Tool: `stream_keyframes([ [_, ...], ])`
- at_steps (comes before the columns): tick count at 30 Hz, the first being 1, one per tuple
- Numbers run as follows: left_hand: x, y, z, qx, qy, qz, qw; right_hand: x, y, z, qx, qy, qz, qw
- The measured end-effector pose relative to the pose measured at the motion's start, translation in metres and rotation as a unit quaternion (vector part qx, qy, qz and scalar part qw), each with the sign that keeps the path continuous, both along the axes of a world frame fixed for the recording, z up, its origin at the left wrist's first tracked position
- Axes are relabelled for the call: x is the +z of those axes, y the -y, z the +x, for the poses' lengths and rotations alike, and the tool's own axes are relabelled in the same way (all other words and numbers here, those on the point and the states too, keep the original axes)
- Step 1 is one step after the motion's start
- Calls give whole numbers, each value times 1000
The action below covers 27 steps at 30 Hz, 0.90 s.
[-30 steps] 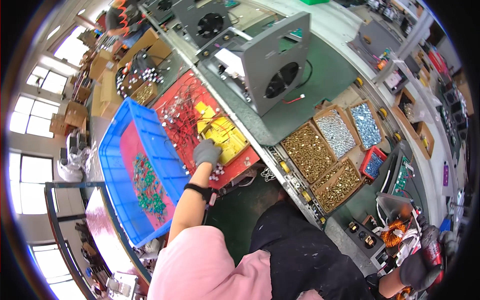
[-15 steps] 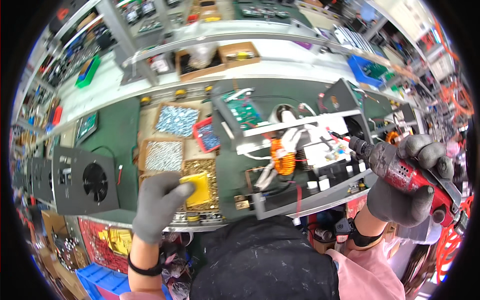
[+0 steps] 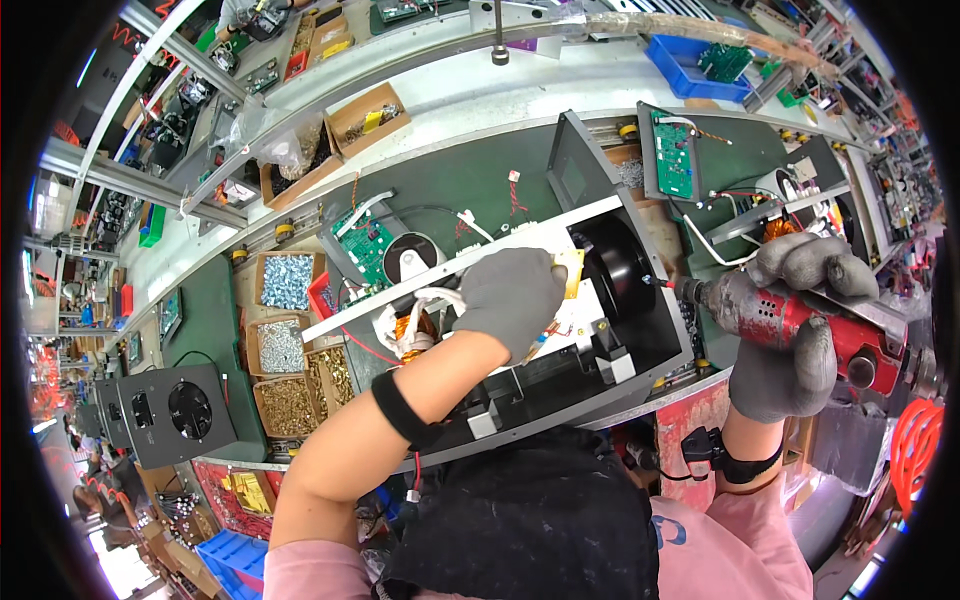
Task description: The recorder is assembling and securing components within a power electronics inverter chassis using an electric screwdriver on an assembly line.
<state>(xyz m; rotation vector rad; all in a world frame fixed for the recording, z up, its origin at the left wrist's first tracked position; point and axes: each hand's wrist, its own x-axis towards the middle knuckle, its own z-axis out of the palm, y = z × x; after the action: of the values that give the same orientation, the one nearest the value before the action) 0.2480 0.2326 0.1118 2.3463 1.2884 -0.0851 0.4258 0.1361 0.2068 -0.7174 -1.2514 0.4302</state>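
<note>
Both my hands wear grey gloves. My left hand (image 3: 512, 300) reaches into an open dark metal housing (image 3: 640, 300), its fingers closed on a flat yellow piece (image 3: 573, 272) close to a white plate. Most of that piece's underside is hidden. A copper-wound coil (image 3: 413, 332) and a white-capped cylinder (image 3: 411, 258) sit beside my left wrist. My right hand (image 3: 800, 330) is wrapped round a worn red power screwdriver (image 3: 775, 318). Its tip points left, at the housing's right side wall.
Cardboard boxes of silver screws (image 3: 279, 345) and brass parts (image 3: 287, 405) stand to the left, near a dark panel with a fan (image 3: 190, 410). Green circuit boards (image 3: 672, 155) lie at the back. A second open unit (image 3: 790, 205) is at the right. A metal rod (image 3: 499, 40) hangs above.
My left hand has moved right, from above the brass parts into the housing, carrying the yellow piece. My right hand keeps its hold on the screwdriver. The view has shifted.
</note>
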Motion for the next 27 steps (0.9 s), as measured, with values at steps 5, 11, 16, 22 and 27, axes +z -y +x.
stream_keyframes([
  [5, 17, -6, 4, -82, -68, 70, 992, -12, -31, 22, 46, 22, -23, 998],
  [11, 5, -7, 14, -116, -179, 64, 975, -27, -63, 7, 132, -58, -77, 987],
  [16, 2, -7, 16, -142, -206, 78, 965, -43, -79, -1, 105, -70, -150, 981],
  [22, -6, -3, 18, -74, -176, 79, 978, -49, -91, -8, 125, -29, -220, 967],
  [27, -5, 0, 17, -47, -149, 48, 987, -58, -96, -16, 130, -45, -239, 961],
])
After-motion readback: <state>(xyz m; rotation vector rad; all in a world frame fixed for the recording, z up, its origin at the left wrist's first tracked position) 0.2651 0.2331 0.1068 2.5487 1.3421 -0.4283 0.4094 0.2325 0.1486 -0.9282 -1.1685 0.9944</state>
